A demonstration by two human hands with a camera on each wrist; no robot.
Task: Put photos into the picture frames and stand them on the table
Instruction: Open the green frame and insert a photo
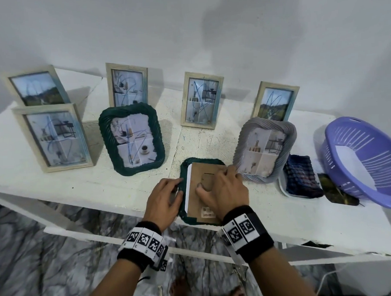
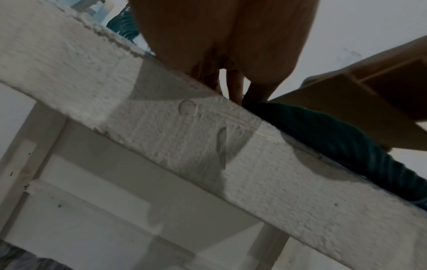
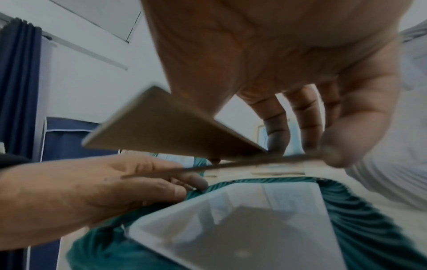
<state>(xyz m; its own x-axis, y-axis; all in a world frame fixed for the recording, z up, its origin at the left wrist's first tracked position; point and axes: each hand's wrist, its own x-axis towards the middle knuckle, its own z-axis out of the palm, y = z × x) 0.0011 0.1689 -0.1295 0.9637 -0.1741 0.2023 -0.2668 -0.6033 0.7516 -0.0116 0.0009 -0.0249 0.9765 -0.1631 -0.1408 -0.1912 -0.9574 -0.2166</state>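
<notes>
A dark green picture frame point(image 1: 185, 171) lies face down at the front edge of the white table point(image 1: 78, 185). A brown backing board point(image 1: 206, 201) sits over it, tilted up on the left, and the white edge of a photo point(image 1: 189, 186) shows beneath. My right hand point(image 1: 223, 187) pinches the backing board point(image 3: 231, 165), thumb on top and fingers at its far edge; its stand flap point(image 3: 161, 124) sticks up. My left hand point(image 1: 165, 199) grips the frame's left rim point(image 3: 196, 191). In the left wrist view the green frame point(image 2: 335, 137) overhangs the table edge.
Several framed photos stand behind, among them a green frame point(image 1: 133, 137) and a grey frame point(image 1: 264, 146) right beside my right hand. To the right are a white tray with a checked cloth point(image 1: 302, 176), a loose photo point(image 1: 337, 190) and a purple basket point(image 1: 367, 159).
</notes>
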